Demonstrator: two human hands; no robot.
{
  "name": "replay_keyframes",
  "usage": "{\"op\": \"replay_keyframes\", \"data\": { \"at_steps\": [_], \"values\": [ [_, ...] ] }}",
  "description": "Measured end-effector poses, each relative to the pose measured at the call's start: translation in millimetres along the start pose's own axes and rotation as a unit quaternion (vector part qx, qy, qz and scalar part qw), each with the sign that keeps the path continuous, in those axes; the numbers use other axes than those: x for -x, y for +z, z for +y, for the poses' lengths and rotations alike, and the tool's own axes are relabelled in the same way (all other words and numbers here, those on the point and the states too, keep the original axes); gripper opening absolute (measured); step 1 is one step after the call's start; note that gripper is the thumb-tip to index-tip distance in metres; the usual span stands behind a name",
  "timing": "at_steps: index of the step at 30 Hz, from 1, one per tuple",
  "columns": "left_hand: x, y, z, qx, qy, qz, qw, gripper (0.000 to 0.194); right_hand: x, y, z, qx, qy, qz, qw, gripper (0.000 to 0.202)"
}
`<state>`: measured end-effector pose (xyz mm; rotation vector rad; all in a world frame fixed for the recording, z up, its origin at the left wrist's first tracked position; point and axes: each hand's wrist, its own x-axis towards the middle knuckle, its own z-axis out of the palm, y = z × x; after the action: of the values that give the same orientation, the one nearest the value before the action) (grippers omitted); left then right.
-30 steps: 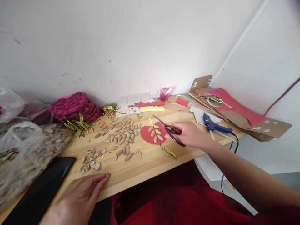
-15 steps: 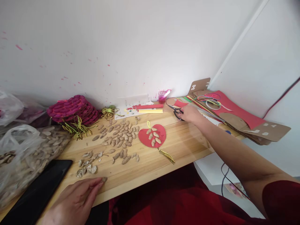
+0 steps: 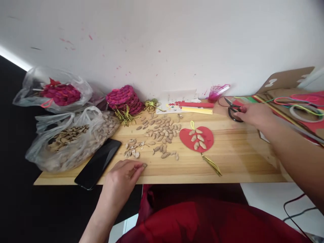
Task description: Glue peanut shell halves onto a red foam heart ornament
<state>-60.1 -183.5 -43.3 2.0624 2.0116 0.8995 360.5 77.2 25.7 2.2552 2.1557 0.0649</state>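
Note:
My left hand (image 3: 125, 173) rests at the table's front edge, thumb and forefinger pinching a small peanut (image 3: 144, 165). Over at the back right, my right hand (image 3: 253, 114) has its fingers on the black handles of the scissors (image 3: 234, 111), whose blades point to the back left. Between the hands lies a red heart-shaped card (image 3: 209, 138) with several peanuts (image 3: 199, 137) on it, a yellow loop at its top and a green-yellow tassel (image 3: 212, 164) below. Loose peanuts (image 3: 162, 128) are spread left of the card, with broken shells (image 3: 132, 153) nearer me.
A black phone (image 3: 98, 163) and a plastic bag of peanuts (image 3: 73, 138) are at the left. Purple braided pieces (image 3: 125, 98), paper strips (image 3: 197, 110) and a pink cup (image 3: 215, 94) stand along the wall. Cords and cardboard (image 3: 288, 79) lie at the right.
The view has swung left, so everything appears further right and more of the left side shows. My left hand still pinches the peanut, and my right hand remains at the scissors.

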Motion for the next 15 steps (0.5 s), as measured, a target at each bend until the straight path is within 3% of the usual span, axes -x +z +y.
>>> {"op": "replay_keyframes", "data": {
  "at_steps": [5,9,11,15],
  "values": [
    [1.4,-2.3,0.7,0.033,-0.019,0.007,0.999,0.015,31.4,3.6,-4.9,-0.069,-0.003,0.05,0.996,0.049],
    [-5.8,-2.3,6.7,0.031,0.011,-0.02,0.999,0.011,67.4,7.3,-1.4,-0.138,-0.015,0.068,0.988,0.032],
    [-9.0,-0.4,11.6,0.031,0.021,-0.033,0.999,0.011,80.9,11.9,7.6,-0.139,-0.013,0.088,0.986,0.028],
    [-15.7,7.3,27.9,0.04,0.04,-0.015,0.998,0.009,99.6,28.2,38.4,-0.16,0.017,0.201,0.966,0.035]
  ]
}}
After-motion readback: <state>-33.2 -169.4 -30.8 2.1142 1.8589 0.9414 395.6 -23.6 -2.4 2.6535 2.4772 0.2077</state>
